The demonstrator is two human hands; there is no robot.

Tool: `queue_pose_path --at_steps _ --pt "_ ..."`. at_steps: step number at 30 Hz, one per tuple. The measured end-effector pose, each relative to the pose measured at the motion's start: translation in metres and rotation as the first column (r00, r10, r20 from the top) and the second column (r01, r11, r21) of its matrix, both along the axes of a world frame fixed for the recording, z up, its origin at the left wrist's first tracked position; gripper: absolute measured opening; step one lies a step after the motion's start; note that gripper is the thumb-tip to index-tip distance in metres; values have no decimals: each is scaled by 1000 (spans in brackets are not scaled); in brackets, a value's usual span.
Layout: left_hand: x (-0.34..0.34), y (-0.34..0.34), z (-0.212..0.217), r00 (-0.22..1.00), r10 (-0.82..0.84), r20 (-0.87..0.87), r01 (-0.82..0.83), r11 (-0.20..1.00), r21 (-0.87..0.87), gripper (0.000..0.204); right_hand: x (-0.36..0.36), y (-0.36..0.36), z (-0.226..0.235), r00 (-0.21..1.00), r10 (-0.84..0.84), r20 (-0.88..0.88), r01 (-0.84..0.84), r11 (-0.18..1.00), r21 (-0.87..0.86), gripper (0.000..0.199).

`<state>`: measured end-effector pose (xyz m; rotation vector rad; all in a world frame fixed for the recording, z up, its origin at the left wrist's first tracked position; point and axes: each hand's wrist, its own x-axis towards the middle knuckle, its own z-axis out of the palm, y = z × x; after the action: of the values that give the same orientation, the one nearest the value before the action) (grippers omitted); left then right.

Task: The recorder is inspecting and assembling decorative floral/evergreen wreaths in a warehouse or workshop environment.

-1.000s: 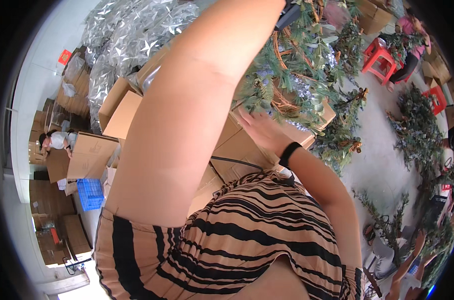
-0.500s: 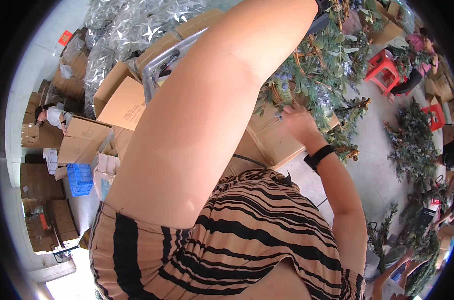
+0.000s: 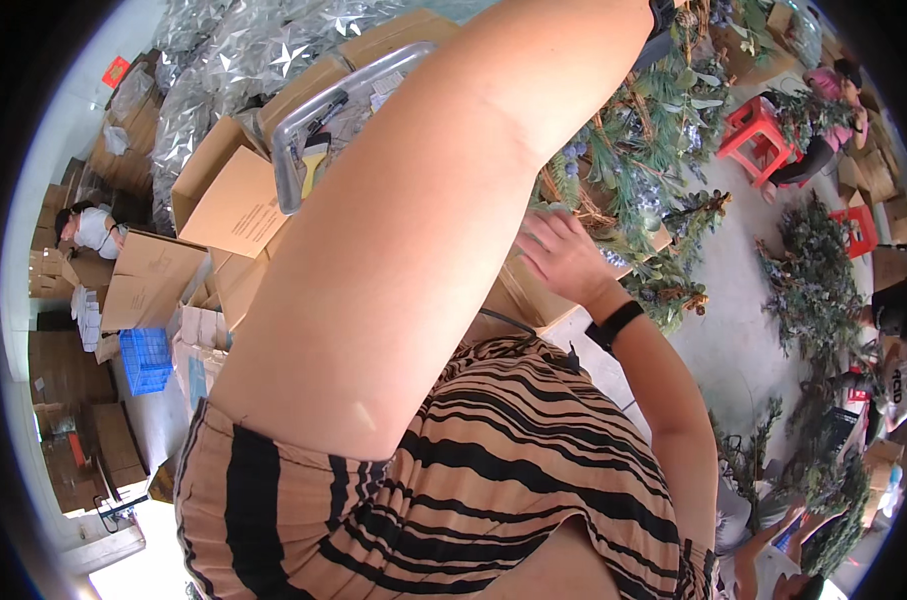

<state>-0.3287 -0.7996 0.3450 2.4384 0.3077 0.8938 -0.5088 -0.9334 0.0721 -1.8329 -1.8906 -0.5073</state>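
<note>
My right hand (image 3: 570, 256), with a black band at the wrist, is at the lower left side of an artificial greenery garland (image 3: 663, 150). Its fingers are stretched out and a little apart, and nothing shows in them. Beneath it lies a brown cardboard box (image 3: 533, 295). The garland has green needles, pale leaves, blue berries and brown twigs. My left arm reaches across the picture to the upper edge, near the top of the garland. The left hand itself is beyond the picture.
A metal tray (image 3: 285, 160) with small tools stands behind my left arm, beside an opened carton (image 3: 235, 200). Wrapped silver stars (image 3: 283, 60) are piled behind. At right are a red stool (image 3: 753, 135), a seated person (image 3: 831, 95) and greenery heaps (image 3: 813, 270). A blue crate (image 3: 145, 360) sits left.
My right hand has come away from the garland's twigs, moving slightly left and down, and its fingers have spread. The view has shifted a little, showing more of the metal tray.
</note>
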Motion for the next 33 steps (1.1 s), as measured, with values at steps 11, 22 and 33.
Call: queue_pose_path --at_steps 11,22,33 --pt "-14 14 7 1000 6 24 -5 999 -33 20 17 11 -11 978 -42 206 148 833 -533 27" --pt "-25 17 2 997 -71 34 69 996 52 21 -18 73 -50 989 -93 115 109 984 -142 23" --pt "-18 24 0 999 -24 25 24 999 25 20 26 -12 -10 953 134 271 8 884 -467 15"
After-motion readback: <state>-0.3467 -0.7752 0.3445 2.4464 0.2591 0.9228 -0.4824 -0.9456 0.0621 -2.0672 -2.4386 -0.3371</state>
